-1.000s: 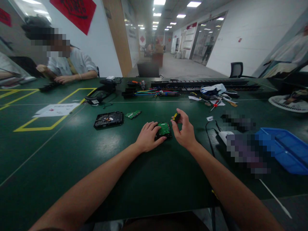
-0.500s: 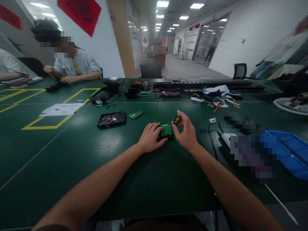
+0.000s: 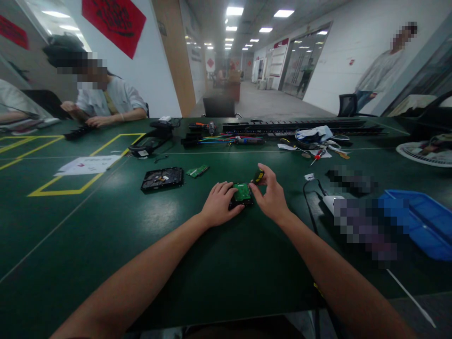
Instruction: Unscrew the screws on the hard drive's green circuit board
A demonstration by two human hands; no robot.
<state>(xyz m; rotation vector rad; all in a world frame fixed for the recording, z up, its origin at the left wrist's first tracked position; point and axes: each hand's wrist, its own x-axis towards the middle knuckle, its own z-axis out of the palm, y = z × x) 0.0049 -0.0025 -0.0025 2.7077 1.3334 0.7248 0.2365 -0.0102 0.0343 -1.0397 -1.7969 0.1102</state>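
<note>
Altogether two hard drives [image 3: 243, 193] [image 3: 162, 180], left hand [image 3: 219, 203] clasped over one, right hand [image 3: 271, 197] pinched round one screwdriver [image 3: 259, 175].

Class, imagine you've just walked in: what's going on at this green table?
A person's left hand steadies a small black device with a green circuit board on top. Their right hand holds a tool with a black-and-yellow handle near the device's right edge; its tip is too small to make out. To the left lie a larger black drive and a loose green board.
</note>
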